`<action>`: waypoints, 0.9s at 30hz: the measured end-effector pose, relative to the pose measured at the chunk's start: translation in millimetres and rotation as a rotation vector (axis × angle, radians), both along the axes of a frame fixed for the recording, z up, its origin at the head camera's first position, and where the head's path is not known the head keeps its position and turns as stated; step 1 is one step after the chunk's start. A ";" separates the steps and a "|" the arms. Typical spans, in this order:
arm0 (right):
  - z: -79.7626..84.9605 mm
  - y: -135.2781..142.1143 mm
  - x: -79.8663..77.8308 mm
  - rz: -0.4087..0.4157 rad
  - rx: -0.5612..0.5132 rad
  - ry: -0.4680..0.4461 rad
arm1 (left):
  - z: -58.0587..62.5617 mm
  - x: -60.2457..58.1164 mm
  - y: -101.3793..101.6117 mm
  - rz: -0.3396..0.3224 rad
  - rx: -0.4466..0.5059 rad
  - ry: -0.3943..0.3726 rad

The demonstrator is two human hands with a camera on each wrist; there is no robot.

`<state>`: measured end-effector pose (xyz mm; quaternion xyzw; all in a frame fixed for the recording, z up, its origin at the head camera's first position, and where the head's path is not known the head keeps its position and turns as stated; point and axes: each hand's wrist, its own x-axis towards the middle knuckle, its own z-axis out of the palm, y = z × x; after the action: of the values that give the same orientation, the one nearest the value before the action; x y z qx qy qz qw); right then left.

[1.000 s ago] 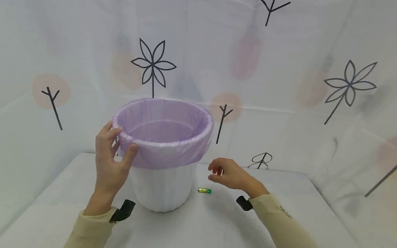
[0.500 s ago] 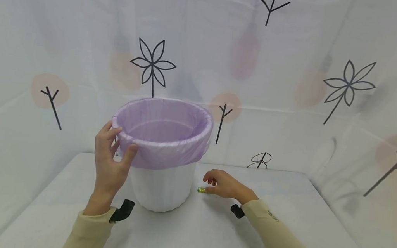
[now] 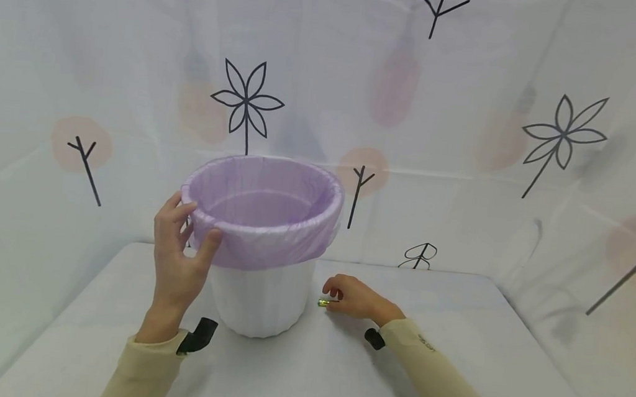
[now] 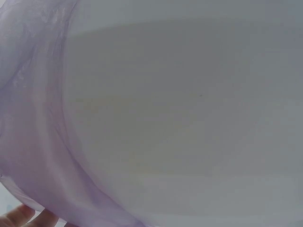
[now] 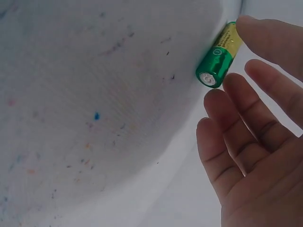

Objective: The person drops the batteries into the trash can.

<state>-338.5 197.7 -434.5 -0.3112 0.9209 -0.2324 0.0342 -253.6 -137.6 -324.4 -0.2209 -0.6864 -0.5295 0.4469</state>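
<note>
A white trash can stands upright on the table, lined with a purple plastic bag folded down over its rim. My left hand holds the near left side of the lined rim, thumb on the front of the bag and fingers spread round the left side. Its fingertips show past the bag in the left wrist view. Right of the can lies a green and yellow battery. Around it my right hand has loosely bent fingers; the thumb overlaps one end and the fingertips are close beside it.
The white table carries the can and the battery. A white curtain printed with flowers and twigs hangs behind and at the sides. Black wrist mounts sit at both sleeve cuffs.
My right hand has come down and to the left, from above and beside the battery to around its right end. My left hand and the trash can stay as they were.
</note>
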 end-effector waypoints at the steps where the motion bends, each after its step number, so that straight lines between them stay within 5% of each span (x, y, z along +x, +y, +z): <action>1: -1.3 0.2 -0.9 0.000 0.006 0.004 | 0.2 0.1 0.2 0.002 -0.001 -0.001; 14: -11.9 -2.4 -2.2 0.025 0.021 -0.048 | 24.4 29.1 13.7 0.021 -0.018 -0.045; 27: -9.8 -3.8 3.0 0.021 0.021 -0.066 | 1.0 1.4 -0.1 0.001 -0.006 -0.024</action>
<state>-335.5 193.9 -444.2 -0.3128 0.9183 -0.2322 0.0703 -252.2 -137.7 -323.5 -0.2154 -0.6935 -0.5297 0.4382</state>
